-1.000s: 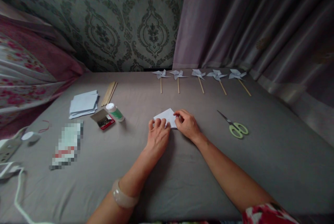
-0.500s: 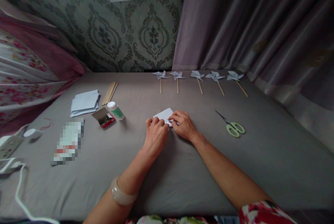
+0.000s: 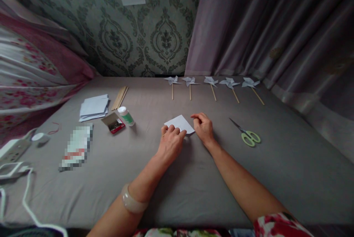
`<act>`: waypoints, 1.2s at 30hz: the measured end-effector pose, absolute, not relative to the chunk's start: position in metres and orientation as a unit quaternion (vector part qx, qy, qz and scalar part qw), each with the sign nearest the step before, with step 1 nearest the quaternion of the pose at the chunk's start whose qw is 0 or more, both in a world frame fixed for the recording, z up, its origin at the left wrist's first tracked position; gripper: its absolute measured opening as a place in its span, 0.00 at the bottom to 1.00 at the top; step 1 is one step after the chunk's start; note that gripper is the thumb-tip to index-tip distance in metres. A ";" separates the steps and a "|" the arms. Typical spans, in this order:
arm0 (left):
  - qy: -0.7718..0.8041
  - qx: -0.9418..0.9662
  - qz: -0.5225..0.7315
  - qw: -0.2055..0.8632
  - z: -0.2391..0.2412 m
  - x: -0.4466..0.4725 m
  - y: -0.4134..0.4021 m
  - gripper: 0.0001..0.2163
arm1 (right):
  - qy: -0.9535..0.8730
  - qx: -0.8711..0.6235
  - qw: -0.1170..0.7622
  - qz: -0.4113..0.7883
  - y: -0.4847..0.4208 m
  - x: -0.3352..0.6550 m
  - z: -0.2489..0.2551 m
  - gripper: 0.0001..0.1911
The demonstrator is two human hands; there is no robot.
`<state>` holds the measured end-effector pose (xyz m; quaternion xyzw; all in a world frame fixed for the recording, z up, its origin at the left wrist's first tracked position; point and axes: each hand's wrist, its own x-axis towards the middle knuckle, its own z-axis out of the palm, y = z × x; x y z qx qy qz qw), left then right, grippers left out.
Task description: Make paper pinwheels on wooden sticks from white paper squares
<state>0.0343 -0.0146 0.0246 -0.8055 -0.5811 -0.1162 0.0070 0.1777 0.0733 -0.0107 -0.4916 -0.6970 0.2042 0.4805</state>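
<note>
A small folded piece of white paper (image 3: 180, 122) lies on the grey cloth in front of me, one corner pointing away. My left hand (image 3: 172, 137) is closed on its near edge, fingers curled over it and covering part of the paper. Just right of the paper, apart from it, my right hand (image 3: 204, 128) is raised with its fingers curled in and the index finger bent toward the paper. Nothing shows in that hand. Green-handled scissors (image 3: 247, 135) lie to its right, blades partly crossed.
Several paper pinwheels (image 3: 211, 81) on sticks line the far edge. At left are a paper stack (image 3: 94, 107), wooden sticks (image 3: 120, 98), a glue stick (image 3: 126, 116), an opened red box (image 3: 114, 124), a blurred packet (image 3: 77, 146) and a power strip (image 3: 16, 150) with a white cable.
My right hand has come off the paper and moved right. The left hand stays on the near edge, and more of the paper shows. The whole view has shifted slightly.
</note>
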 end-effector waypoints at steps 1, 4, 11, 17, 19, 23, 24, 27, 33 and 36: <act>-0.577 -0.810 -0.109 0.006 0.023 0.035 -0.013 0.12 | -0.680 -0.506 0.490 0.202 0.075 0.179 -0.011 0.14; -0.572 -0.815 -0.094 0.019 0.019 0.035 -0.009 0.12 | -0.658 -0.530 0.495 0.204 0.076 0.180 -0.011 0.13; -0.577 -0.808 -0.108 0.049 0.017 0.021 -0.002 0.12 | -0.684 -0.523 0.458 0.222 0.075 0.181 -0.015 0.13; -0.600 -0.789 -0.126 0.049 0.021 0.004 0.001 0.13 | -0.803 -0.423 0.363 0.211 0.065 0.185 -0.014 0.23; -0.601 -0.786 -0.137 0.047 0.021 -0.002 0.002 0.13 | -0.827 -0.400 0.341 0.198 0.062 0.185 -0.013 0.26; -0.592 -0.790 -0.151 0.044 0.020 -0.009 0.003 0.13 | -0.853 -0.377 0.317 0.172 0.060 0.185 -0.010 0.27; -0.591 -0.791 -0.153 0.044 0.020 -0.009 0.004 0.13 | -0.857 -0.374 0.314 0.167 0.059 0.185 -0.009 0.26; -0.588 -0.793 -0.154 0.044 0.019 -0.009 0.004 0.13 | -0.865 -0.364 0.306 0.157 0.054 0.182 -0.005 0.22; -0.577 -0.801 -0.155 0.036 0.021 -0.002 0.001 0.11 | -0.865 -0.391 0.273 0.157 0.037 0.166 0.001 0.09; -0.569 -0.808 -0.150 0.030 0.021 0.001 -0.001 0.11 | -0.859 -0.415 0.257 0.156 0.035 0.162 -0.001 0.05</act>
